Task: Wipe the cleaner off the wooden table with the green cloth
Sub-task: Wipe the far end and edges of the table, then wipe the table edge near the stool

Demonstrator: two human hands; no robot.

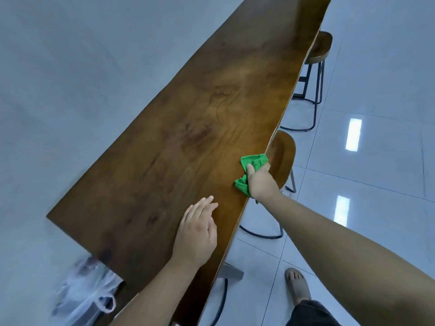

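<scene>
Here right hand [261,182] grips green cloth [253,162] at wooden table [164,142] edge.

Two wooden stools [282,156] stand on glossy, light-reflecting floor tiles [376,220].

A long, dark-brown wooden counter [188,128] stands against a pale wall [70,90]. At its right edge lies a crumpled green cloth [253,162], gripped by the right hand [261,182]. The left hand [196,234] rests flat on it nearby.
</scene>
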